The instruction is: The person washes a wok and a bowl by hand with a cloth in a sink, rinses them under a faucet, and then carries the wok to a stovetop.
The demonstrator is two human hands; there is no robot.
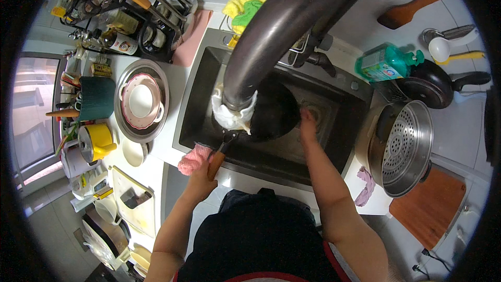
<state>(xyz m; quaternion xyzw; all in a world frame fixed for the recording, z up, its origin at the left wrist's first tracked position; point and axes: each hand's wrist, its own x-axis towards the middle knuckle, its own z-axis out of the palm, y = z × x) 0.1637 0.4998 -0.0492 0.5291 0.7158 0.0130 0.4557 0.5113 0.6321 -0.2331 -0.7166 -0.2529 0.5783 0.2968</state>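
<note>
My left hand (201, 182) grips the wooden handle of a black pan (274, 113), together with or right beside a pink cloth (194, 159). The pan is tilted inside the dark sink (358, 100). Over it curves a large dark faucet (270, 27), with a white cloth (233, 117) tied around its spout, which hides part of the pan. My right hand (308, 121) is at the pan's right edge, low in the sink; whether its fingers touch the rim I cannot tell.
Nested bowls in a steel basin (164, 125) stand left of the sink. A steel steamer pot (407, 149), a green soap bottle (381, 62) and a small black pan (426, 86) are on the right. A purple cloth (365, 186) lies near the front right corner.
</note>
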